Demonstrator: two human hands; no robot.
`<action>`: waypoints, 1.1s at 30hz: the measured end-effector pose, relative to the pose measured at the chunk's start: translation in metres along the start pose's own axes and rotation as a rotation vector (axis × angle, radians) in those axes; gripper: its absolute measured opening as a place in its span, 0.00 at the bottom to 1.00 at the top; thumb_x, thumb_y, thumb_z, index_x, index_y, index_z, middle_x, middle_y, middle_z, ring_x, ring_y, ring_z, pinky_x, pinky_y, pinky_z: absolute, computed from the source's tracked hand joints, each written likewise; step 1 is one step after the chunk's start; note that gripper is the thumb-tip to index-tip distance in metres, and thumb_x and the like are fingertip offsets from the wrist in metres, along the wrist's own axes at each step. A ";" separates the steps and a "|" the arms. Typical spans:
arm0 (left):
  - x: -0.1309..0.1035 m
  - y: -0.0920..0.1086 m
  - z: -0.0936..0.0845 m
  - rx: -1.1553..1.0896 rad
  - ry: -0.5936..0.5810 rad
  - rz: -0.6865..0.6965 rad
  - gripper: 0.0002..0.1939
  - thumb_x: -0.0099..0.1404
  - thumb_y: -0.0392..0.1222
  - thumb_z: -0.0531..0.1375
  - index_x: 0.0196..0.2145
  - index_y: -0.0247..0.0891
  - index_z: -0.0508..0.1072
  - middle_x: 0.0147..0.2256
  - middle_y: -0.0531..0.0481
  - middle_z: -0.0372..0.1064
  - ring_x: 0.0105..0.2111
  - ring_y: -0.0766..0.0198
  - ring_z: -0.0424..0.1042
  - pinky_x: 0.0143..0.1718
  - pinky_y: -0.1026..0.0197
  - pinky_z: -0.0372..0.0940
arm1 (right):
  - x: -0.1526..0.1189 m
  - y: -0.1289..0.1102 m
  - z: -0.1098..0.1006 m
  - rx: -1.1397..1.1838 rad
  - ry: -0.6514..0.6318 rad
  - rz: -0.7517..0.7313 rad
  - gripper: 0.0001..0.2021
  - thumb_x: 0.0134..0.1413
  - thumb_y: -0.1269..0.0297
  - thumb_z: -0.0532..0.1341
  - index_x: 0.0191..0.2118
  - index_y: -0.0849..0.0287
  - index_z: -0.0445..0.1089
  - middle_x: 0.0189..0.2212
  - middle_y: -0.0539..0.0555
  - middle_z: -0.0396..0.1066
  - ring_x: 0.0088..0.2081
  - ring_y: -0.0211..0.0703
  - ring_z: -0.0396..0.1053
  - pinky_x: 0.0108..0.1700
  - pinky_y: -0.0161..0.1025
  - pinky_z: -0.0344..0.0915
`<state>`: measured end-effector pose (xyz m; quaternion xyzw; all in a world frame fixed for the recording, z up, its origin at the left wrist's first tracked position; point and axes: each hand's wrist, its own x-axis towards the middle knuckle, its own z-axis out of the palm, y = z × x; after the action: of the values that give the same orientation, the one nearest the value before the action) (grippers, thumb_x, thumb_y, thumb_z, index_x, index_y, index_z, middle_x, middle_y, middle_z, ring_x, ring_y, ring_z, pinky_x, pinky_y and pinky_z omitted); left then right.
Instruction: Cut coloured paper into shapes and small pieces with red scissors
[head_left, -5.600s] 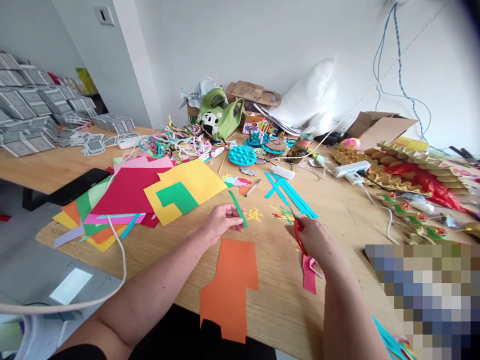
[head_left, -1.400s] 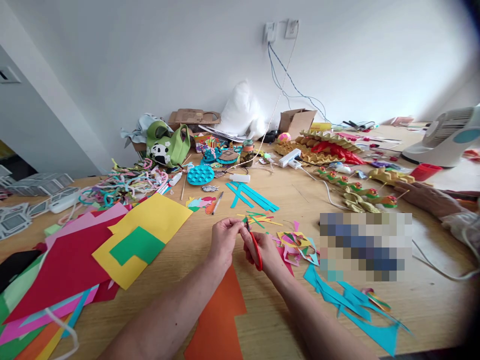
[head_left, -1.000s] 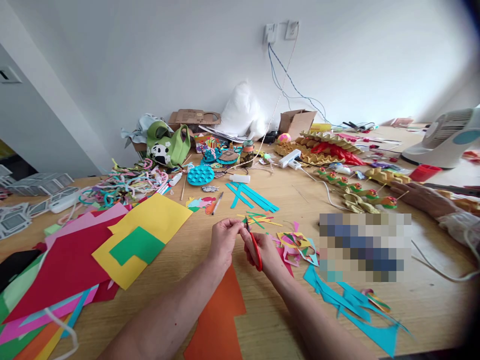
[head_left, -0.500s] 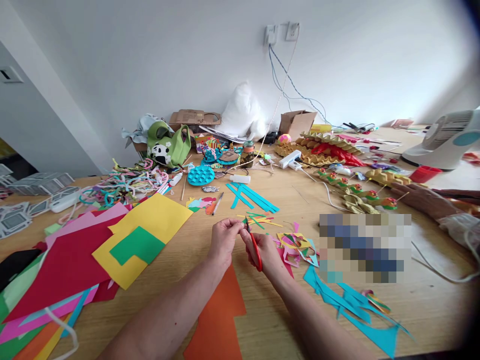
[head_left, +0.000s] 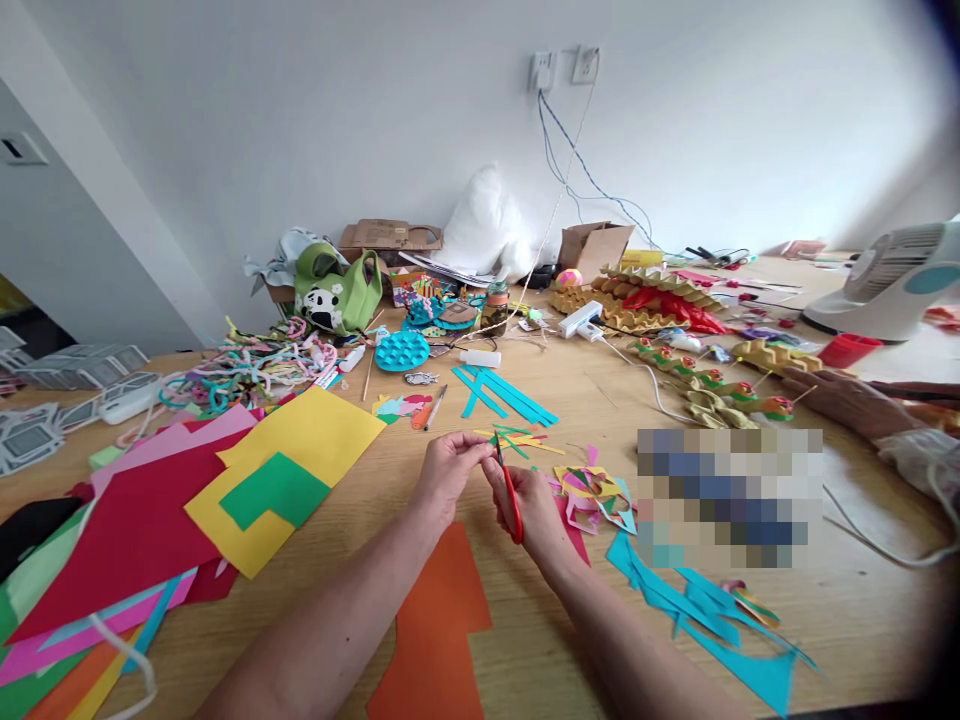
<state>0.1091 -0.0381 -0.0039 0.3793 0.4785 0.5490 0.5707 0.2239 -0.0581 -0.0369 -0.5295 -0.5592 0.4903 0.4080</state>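
Note:
My right hand (head_left: 527, 497) is closed round red-handled scissors (head_left: 514, 502), whose blades point away from me. Beside the blades, my left hand (head_left: 452, 468) pinches a small green piece of paper (head_left: 493, 440), mostly covered by the fingers. Just beyond my hands lie thin green and yellow paper strips (head_left: 536, 440). Below my wrists rests an orange paper sheet (head_left: 448, 610) with a notched edge. Cut paper scraps (head_left: 587, 482) in pink and yellow are right of my right hand, and blue offcuts (head_left: 694, 610) spread nearer the front.
Coloured sheets, with a yellow sheet (head_left: 322, 430) on top, cover the left side. Blue strips (head_left: 510, 393), a pen (head_left: 436, 408) and a power strip (head_left: 580, 319) lie farther back. At right, another person's hand (head_left: 847, 400) rests by egg-carton shapes. A white fan (head_left: 885, 280) stands behind.
My left hand has shifted slightly up and left, and its fingers are a little straighter. The scissors blades look closer together. Other things are unchanged.

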 end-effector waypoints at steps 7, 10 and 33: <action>0.004 0.004 -0.005 0.054 -0.091 -0.017 0.07 0.45 0.35 0.65 0.25 0.32 0.76 0.24 0.48 0.74 0.26 0.65 0.71 0.34 0.62 0.64 | -0.002 0.005 0.007 0.003 0.052 -0.012 0.26 0.50 0.40 0.58 0.17 0.57 0.57 0.10 0.46 0.55 0.12 0.33 0.53 0.14 0.31 0.47; 0.006 0.004 -0.008 0.059 -0.134 -0.013 0.07 0.45 0.35 0.65 0.26 0.32 0.76 0.24 0.47 0.75 0.27 0.65 0.71 0.36 0.62 0.64 | -0.003 0.004 0.007 0.034 0.054 -0.015 0.26 0.49 0.39 0.58 0.18 0.57 0.57 0.10 0.46 0.56 0.12 0.33 0.54 0.15 0.31 0.48; -0.005 0.025 -0.017 0.245 -0.429 -0.091 0.44 0.50 0.40 0.69 0.61 0.35 0.56 0.24 0.47 0.75 0.24 0.60 0.75 0.34 0.58 0.67 | 0.002 -0.021 -0.014 0.318 0.061 -0.207 0.15 0.44 0.52 0.66 0.28 0.59 0.67 0.22 0.50 0.67 0.26 0.41 0.65 0.30 0.37 0.61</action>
<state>0.0867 -0.0419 0.0167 0.5315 0.4261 0.3677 0.6331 0.2336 -0.0531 -0.0138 -0.4128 -0.5136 0.5116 0.5514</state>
